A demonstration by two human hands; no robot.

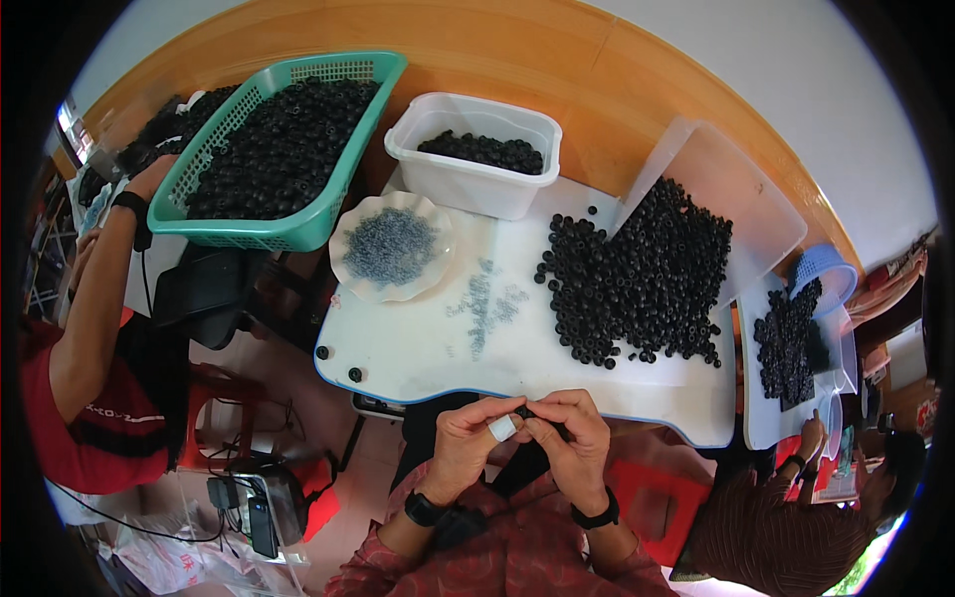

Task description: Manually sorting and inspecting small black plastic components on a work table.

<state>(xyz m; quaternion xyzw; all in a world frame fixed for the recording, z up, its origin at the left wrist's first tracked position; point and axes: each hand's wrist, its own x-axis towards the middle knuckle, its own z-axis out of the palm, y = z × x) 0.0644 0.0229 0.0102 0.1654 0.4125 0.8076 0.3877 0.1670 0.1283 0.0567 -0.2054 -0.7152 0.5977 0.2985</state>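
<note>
Head view: the left hand [468,438] and right hand [574,438] pinch a small dark part [523,411] between their fingertips, just off the near edge of the counter [418,343], probably so both thumbs can press on it. The bin [771,209] looks tipped, spilling black pieces [637,294], likely for easy reach. Clear rings [482,310] lie loose nearer the hands than the dish [348,274], perhaps for easier picking.
</note>
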